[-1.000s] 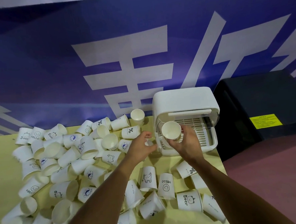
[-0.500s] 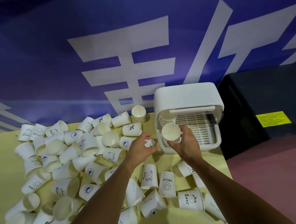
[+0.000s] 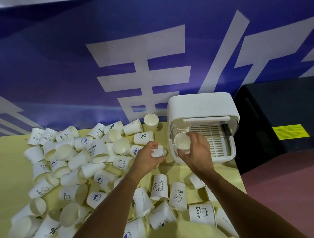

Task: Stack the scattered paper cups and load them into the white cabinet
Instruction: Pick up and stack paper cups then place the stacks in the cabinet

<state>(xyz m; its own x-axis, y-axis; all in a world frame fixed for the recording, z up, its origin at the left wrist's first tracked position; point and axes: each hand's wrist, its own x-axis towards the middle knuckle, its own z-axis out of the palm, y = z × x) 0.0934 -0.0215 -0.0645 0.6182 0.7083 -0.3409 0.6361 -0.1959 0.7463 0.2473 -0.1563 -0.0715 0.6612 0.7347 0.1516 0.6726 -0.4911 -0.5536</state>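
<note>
The right hand (image 3: pixel 197 154) reaches forward, wrist bent, fingers curled around an upright paper cup (image 3: pixel 182 142) held at the left front opening of the white cabinet (image 3: pixel 200 105). The left hand (image 3: pixel 148 158), forearm angled up from below, cups its fingers over a small cup on its side (image 3: pixel 161 151) just left of the cabinet. Scattered cups (image 3: pixel 78 160) cover the yellow counter (image 3: pixel 6 164) to the left and below.

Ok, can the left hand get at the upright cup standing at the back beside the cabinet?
Probably yes. The upright cup stands open-side up left of the white cabinet, nothing over it. But the left hand is already closed on a small cup, so it would need freeing first.
</note>
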